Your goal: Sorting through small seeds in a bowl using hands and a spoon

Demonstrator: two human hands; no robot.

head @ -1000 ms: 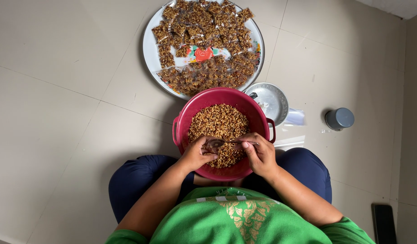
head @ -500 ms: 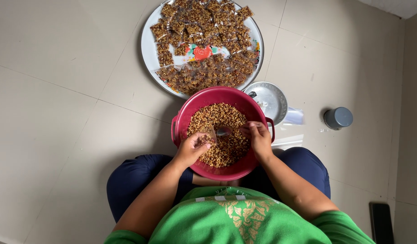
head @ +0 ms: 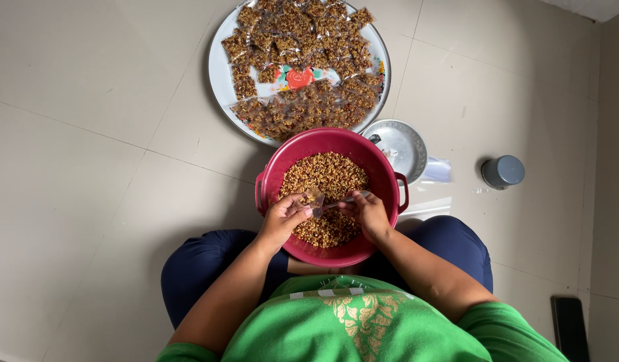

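Head view shows your round tray (head: 219,74) at the top, heaped with small clear packets of brown mix (head: 303,67). Below it the red basin (head: 276,175) holds loose brown grain mix (head: 326,175). Your left hand (head: 283,218) pinches a small clear packet (head: 315,198) — partly filled — between fingertips over the basin. Your right hand (head: 370,213) grips a spoon (head: 346,200), its tip at the packet's mouth.

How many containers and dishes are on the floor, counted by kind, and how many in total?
Red bowl of grain mix: 1
Round tray of small filled packets: 1
Metal lid: 1
Grey cup: 1
Total: 4
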